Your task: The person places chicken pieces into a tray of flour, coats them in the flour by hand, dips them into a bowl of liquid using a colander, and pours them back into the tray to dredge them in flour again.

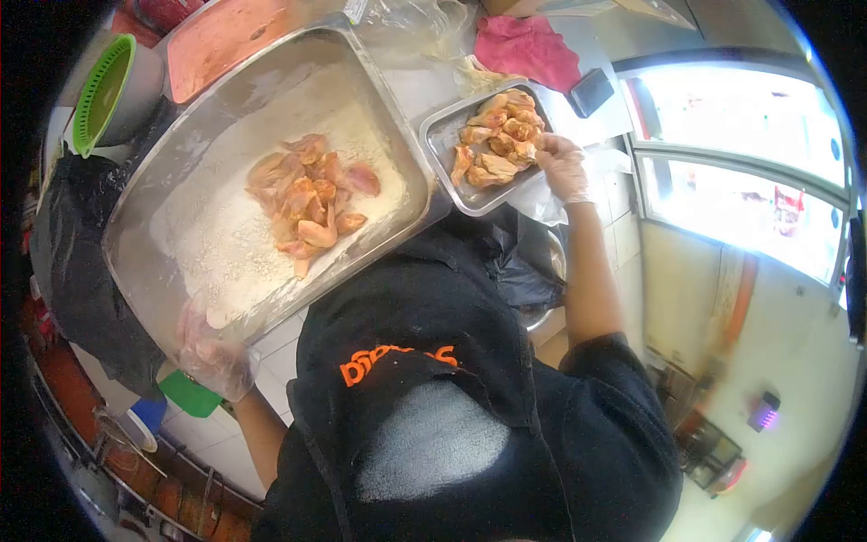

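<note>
A large steel tray (pixel 397 99) holds white flour (pixel 217 226) with a heap of raw chicken pieces (pixel 312 194) in its middle. My left hand (pixel 215 350), in a loose clear plastic glove, is closed on the near left rim of this tray; the glove blurs its fingers. To the right stands a smaller metal tray (pixel 438 135) of seasoned chicken pieces (pixel 497 135). My right hand (pixel 562 167), also in a clear glove, has its fingers closed at that tray's right rim, beside the chicken. Its fingertips are partly hidden.
Behind the large tray lies a pink tray (pixel 212 50). A grey bucket with a green-rimmed basket (pixel 104 95) stands at far left. A pink cloth (pixel 526 52) and a small dark box (pixel 591 93) lie at the back. A black bag (pixel 528 262) hangs below the small tray.
</note>
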`<state>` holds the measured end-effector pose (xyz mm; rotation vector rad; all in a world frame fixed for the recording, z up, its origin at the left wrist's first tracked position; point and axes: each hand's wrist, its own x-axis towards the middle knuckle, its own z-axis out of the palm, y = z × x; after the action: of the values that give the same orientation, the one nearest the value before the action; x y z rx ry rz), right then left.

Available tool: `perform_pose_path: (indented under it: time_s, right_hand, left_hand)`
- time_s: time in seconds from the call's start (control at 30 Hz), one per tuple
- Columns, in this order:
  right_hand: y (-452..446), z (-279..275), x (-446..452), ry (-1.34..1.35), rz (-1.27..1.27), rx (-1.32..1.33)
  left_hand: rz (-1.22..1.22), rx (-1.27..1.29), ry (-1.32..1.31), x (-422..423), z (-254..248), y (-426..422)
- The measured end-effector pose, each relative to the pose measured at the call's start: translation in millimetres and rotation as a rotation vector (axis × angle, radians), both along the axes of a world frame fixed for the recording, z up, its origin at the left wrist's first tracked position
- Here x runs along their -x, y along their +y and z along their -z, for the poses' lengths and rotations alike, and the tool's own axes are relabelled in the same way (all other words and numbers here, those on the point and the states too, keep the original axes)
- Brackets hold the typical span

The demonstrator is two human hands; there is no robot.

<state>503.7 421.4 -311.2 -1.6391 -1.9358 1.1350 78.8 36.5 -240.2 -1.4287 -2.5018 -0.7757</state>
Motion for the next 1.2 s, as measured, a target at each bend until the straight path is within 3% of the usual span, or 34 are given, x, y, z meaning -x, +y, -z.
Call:
perform_pose_path:
  time_s: [0.03, 0.07, 0.13, 0.17, 0.23, 0.37, 0.43, 0.47, 0.5, 0.57, 0.63, 0.7, 0.77, 0.83, 0.93, 0.97, 1.03, 1.07, 1.2]
  right_hand:
    - [2.2, 4.5, -0.9, -0.331, -0.08, -0.082]
    - [0.0, 4.9, 4.8, -0.323, -0.078, -0.067]
    - [-5.8, 2.7, 17.8, -0.578, -0.242, -0.394]
    - [-4.1, 7.1, 15.3, -0.571, -0.238, -0.381]
    - [0.3, 18.5, 9.9, -0.388, -0.307, -0.6]
    - [12.6, 18.8, -12.5, -0.216, -0.218, -0.477]
    - [10.8, -1.4, -16.6, 0.394, 0.205, 0.348]
    - [7.5, 3.3, -24.5, 0.644, 0.277, 0.41]
    - [5.0, -0.7, -25.8, 0.643, 0.279, 0.416]
    - [0.7, -12.7, -24.0, 0.998, 0.27, 0.496]
    - [-3.5, -22.1, -17.6, 1.099, 0.314, 0.554]
    - [-0.5, -23.3, -15.9, 1.203, 0.356, 0.611]
    - [3.7, -19.8, -16.0, 1.532, 0.298, 0.74]
    - [6.4, -18.6, -16.2, 1.583, 0.295, 0.771]
    - [16.5, -28.5, -14.3, 0.837, 0.239, 0.712]
    - [17.3, -23.8, -10.3, 0.837, 0.245, 0.722]
    - [20.8, -9.6, 0.0, -0.073, -0.374, 0.239]
    - [16.8, -6.3, 7.3, -0.259, -0.428, 0.217]
    - [-1.7, 1.7, 41.7, -0.507, -0.539, 0.134]
  left_hand:
    - [0.002, 0.013, 0.006, -2.0, -1.8, 2.4]
    - [0.013, 0.056, 0.084, -2.6, -3.3, 4.6]
    - [0.034, 0.111, 0.17, -2.9, -5.2, 9.0]
    - [0.046, 0.145, 0.219, -2.9, -4.8, 10.4]
    - [0.066, 0.193, 0.271, -1.0, -0.8, 10.6]
    - [0.003, 0.173, 0.225, 5.5, 17.2, 0.8]
    - [-0.033, 0.148, 0.234, 5.6, 23.5, -2.9]
    - [-0.08, 0.252, 0.287, 4.8, 23.7, -5.0]
    - [-0.103, 0.307, 0.313, 11.7, 33.5, -18.4]
    - [-0.159, 0.355, 0.339, 43.6, 70.5, -67.6]
    - [-0.189, 0.356, 0.343, 40.2, 64.5, -59.7]
    - [-0.046, 0.303, 0.38, -10.8, 11.9, 19.7]
    - [-0.03, 0.31, 0.365, -5.8, 14.5, 16.4]
    - [-0.014, 0.318, 0.345, -3.2, 16.1, 11.9]
    - [0.053, 0.366, 0.486, 3.3, 22.3, 5.1]
    - [0.023, 0.263, 0.384, 15.8, 36.8, -12.1]
    - [-0.005, 0.172, 0.283, 18.7, 36.1, -18.2]
    - [0.021, 0.251, 0.325, 12.3, 26.3, -5.8]
    - [-0.039, 0.411, 0.33, 4.8, 18.0, 8.0]
